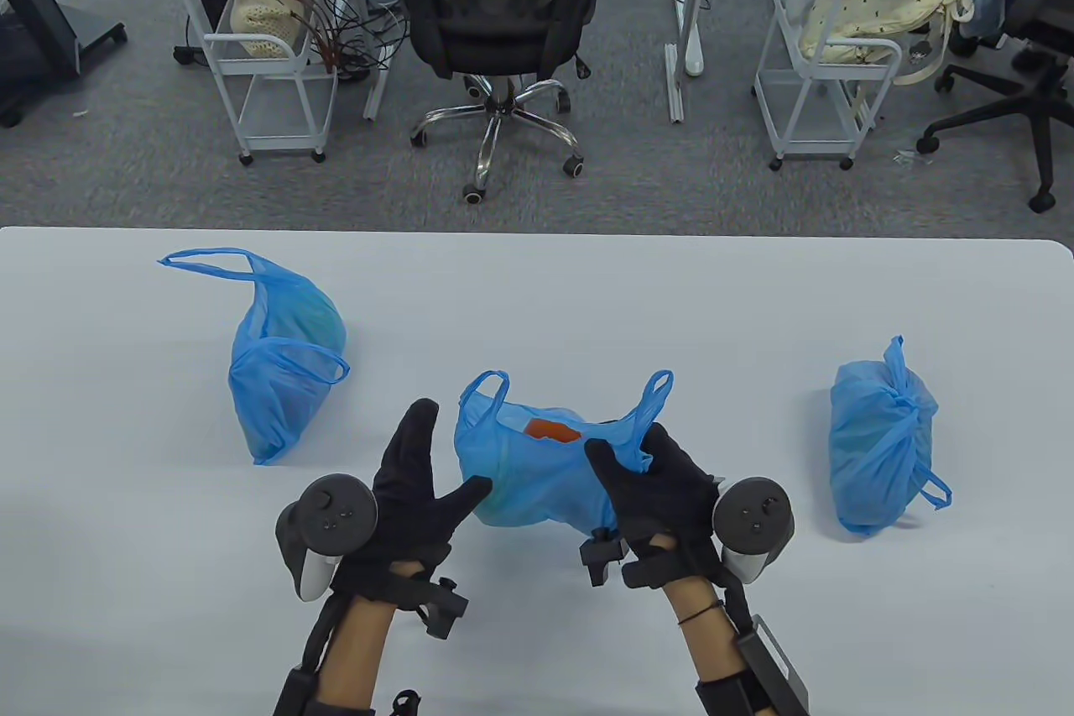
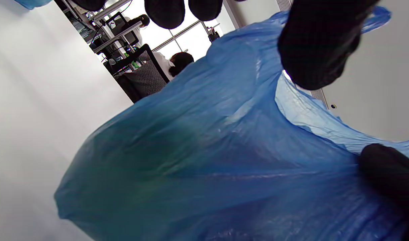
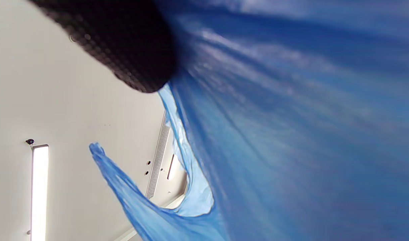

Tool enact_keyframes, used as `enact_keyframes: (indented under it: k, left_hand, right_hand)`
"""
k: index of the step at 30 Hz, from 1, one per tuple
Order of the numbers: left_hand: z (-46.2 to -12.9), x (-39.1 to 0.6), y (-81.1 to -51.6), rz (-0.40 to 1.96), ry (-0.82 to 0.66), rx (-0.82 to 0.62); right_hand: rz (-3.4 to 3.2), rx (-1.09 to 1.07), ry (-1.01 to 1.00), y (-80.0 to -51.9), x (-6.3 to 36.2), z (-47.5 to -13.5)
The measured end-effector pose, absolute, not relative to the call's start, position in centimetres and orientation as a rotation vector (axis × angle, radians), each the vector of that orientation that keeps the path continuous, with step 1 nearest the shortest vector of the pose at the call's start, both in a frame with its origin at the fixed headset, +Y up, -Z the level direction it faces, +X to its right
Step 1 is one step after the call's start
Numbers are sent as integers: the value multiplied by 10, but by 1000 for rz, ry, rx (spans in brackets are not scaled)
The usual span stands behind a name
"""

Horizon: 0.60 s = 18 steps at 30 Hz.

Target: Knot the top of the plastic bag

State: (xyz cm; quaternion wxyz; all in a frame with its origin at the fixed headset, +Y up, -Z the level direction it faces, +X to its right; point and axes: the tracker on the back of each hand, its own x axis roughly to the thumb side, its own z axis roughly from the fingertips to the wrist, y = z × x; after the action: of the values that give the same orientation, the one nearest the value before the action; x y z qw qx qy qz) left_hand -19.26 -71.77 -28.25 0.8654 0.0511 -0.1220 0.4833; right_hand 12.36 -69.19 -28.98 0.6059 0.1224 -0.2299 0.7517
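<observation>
A blue plastic bag [image 1: 537, 472] stands open at the table's near middle, an orange item [image 1: 552, 431] showing inside. Its two handle loops stick up, the left handle [image 1: 487, 393] free and the right handle [image 1: 653, 401] above my right hand. My right hand [image 1: 650, 472] grips the bag's right top edge below that handle. My left hand [image 1: 424, 472] is spread open at the bag's left side, thumb against the plastic. The bag fills the left wrist view [image 2: 224, 160] and the right wrist view [image 3: 308, 134]; the free handle [image 3: 124, 187] shows in the right wrist view.
An untied blue bag [image 1: 285, 368] lies at the left of the white table [image 1: 587, 288]. A knotted blue bag [image 1: 881, 447] stands at the right. Beyond the far edge are an office chair [image 1: 495, 19] and two white carts.
</observation>
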Motion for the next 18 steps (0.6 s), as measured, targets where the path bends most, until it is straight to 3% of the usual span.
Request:
enact_keyframes:
  k: [13,18]
  left_hand:
    - [-282,-180,-720,1030,-193,140]
    - [-278,-170,-717,945,-160,230]
  right_hand:
    - [1766,347,-433,-712,109,-294]
    - [1776,343,-441,-710,111,-293]
